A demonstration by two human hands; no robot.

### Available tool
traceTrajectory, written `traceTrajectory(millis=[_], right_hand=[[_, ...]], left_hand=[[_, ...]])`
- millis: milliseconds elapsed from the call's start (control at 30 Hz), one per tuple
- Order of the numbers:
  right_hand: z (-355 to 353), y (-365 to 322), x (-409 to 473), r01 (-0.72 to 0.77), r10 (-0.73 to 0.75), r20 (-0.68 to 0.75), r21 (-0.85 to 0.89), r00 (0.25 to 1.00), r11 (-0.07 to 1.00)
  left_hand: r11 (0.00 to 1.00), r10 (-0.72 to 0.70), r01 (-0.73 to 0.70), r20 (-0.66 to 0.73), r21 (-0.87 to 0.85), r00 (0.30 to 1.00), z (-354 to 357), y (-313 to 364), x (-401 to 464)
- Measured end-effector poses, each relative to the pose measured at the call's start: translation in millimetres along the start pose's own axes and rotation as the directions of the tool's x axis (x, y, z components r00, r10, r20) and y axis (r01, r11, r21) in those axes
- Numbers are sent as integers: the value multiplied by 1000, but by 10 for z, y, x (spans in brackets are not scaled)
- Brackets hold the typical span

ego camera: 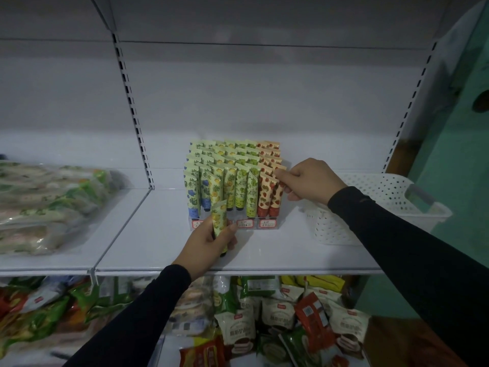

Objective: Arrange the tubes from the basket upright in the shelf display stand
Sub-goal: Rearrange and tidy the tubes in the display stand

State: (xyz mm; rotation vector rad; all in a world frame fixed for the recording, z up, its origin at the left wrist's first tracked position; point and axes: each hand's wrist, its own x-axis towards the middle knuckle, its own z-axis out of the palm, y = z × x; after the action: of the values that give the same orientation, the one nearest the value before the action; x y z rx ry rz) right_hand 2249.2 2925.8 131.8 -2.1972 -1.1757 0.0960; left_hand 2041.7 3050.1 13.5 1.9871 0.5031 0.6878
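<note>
Tubes fill the clear display stand (260,225) on the white shelf (158,234), upright in rows that step back toward the rear wall: blue-flowered ones at the stand's left edge, yellow and green in the middle, strawberry-red at its right edge. The left hand (209,245), just in front of the stand's left front corner, has its fingers curled round a yellow pineapple tube (219,221), held tilted with its flat crimped end up and overlapping the front row. The right hand (308,181) is at the stand's right edge, fingertips pinching the top of a strawberry tube (278,188) that stands in the front rows. Just right of the stand, behind that wrist, sits the white perforated basket (381,192); its inside is not visible. Bare shelf runs in front of the stand to the shelf lip and left of it to the slotted upright (133,115). Beyond that upright lie clear-wrapped packs (50,202).
</note>
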Motion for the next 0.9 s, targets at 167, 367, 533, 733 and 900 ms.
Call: traceTrajectory(millis=[167, 367, 533, 733, 900], right_hand=[[-40, 4, -11, 51, -57, -65, -97, 996, 994], [-109, -134, -115, 217, -254, -332, -146, 908, 965], [-123, -473, -365, 333, -295, -275, 101, 915, 938], [15, -710, -460, 445, -443, 68, -13, 894, 895], [-79, -680, -435, 280, -308, 58, 281, 950, 918]], left_hand=[[1000, -3, 2, 2, 9, 1000, -3, 1, -2], [1000, -3, 4, 72, -21, 997, -86, 208, -20], [957, -36, 101, 234, -272, 972, -189, 579, -20], [913, 4, 158, 396, -376, 918, -245, 822, -34], [883, 8, 129, 290, -451, 957, -283, 794, -119]])
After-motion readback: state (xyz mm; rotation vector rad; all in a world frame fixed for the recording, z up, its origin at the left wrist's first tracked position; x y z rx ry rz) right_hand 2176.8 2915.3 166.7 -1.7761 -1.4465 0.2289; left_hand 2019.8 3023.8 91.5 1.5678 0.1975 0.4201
